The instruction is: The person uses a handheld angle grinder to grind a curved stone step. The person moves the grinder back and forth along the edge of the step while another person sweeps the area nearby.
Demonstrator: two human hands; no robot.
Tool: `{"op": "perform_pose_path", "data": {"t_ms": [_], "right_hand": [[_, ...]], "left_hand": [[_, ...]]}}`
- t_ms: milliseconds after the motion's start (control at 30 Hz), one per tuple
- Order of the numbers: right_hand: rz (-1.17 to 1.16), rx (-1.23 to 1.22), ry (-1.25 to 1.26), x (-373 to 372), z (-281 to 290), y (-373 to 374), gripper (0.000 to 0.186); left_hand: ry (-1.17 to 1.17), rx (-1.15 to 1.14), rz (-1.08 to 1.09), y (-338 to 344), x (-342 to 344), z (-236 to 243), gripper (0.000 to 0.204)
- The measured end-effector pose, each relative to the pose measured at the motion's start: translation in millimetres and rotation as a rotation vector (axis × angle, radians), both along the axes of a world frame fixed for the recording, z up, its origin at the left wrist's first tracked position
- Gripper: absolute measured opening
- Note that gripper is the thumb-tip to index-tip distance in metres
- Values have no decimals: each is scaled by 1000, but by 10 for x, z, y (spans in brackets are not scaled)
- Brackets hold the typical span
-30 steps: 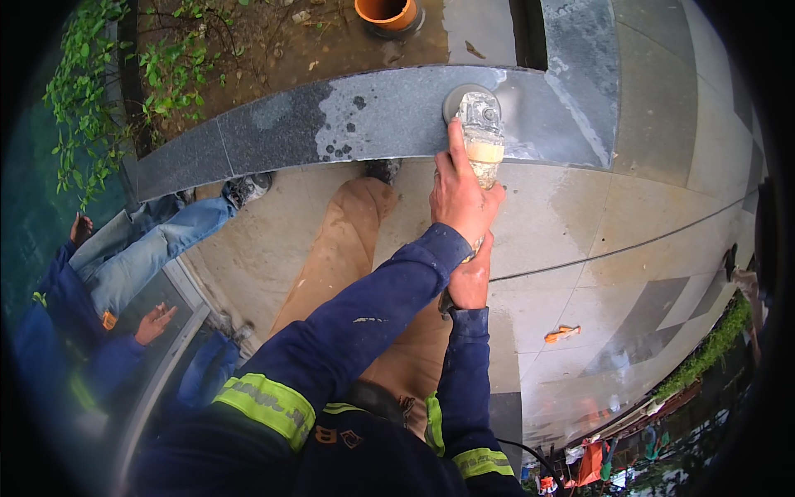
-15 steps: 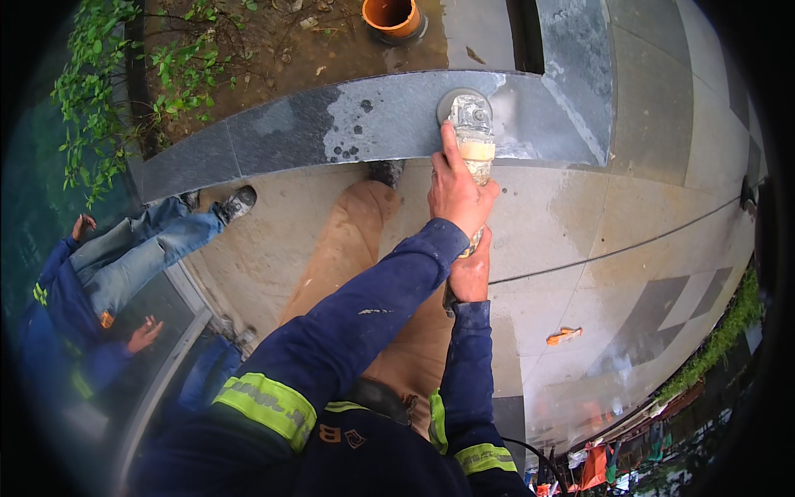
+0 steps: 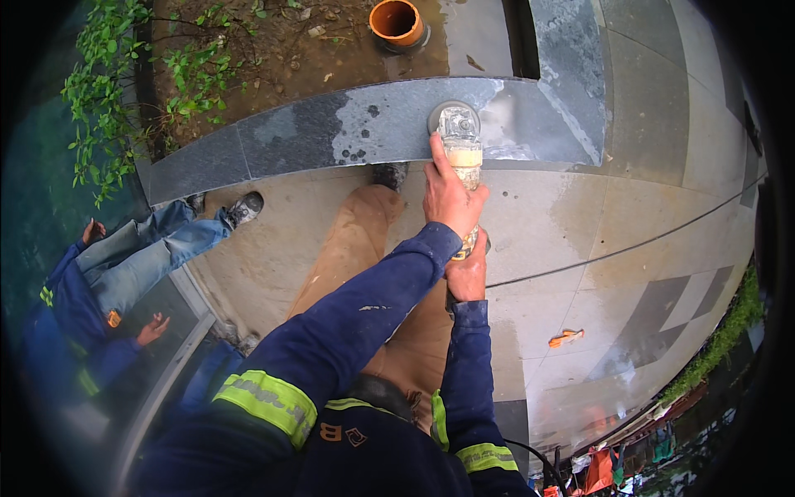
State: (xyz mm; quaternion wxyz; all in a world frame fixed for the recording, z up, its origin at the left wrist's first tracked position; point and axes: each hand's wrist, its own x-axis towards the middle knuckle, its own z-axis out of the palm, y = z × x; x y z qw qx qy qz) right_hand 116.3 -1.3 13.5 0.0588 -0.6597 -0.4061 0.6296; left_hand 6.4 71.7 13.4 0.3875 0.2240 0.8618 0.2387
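Note:
An angle grinder (image 3: 464, 159), pale and caked with dust, lies between my two hands. My left hand (image 3: 450, 199) is wrapped round its body near the head, with the index finger stretched along the side. Lower down, my right hand (image 3: 469, 275) grips the rear end; part of its fingers is hidden. The round disc (image 3: 437, 118) rests on or just over the grey stone slab (image 3: 298, 132) that caps the low wall. Whitish residue and wet patches mark the stone around it.
A dark cable (image 3: 621, 251) runs right across the tiled paving. An orange pipe (image 3: 397, 22) stands in muddy water beyond the slab, beside a leafy shrub (image 3: 108, 108). At left is a person in jeans (image 3: 157, 248). An orange glove-like item (image 3: 566, 338) lies on the paving.
The grinder and both hands have shifted slightly left along the stone slab. My grip looks the same. The whole view has moved a little.

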Motion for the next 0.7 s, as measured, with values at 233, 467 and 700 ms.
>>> {"op": "perform_pose_path", "data": {"t_ms": [233,467,700], "right_hand": [[53,130,-54,-142,-84,109,84],[-26,36,9,-210,66,77,84],[58,132,-24,-85,-71,66,83]], "left_hand": [[-3,40,-28,164,-140,-39,111],[19,177,-84,-60,-278,-43,110],[106,-575,-725,-1375,-1189,516,94]]}}
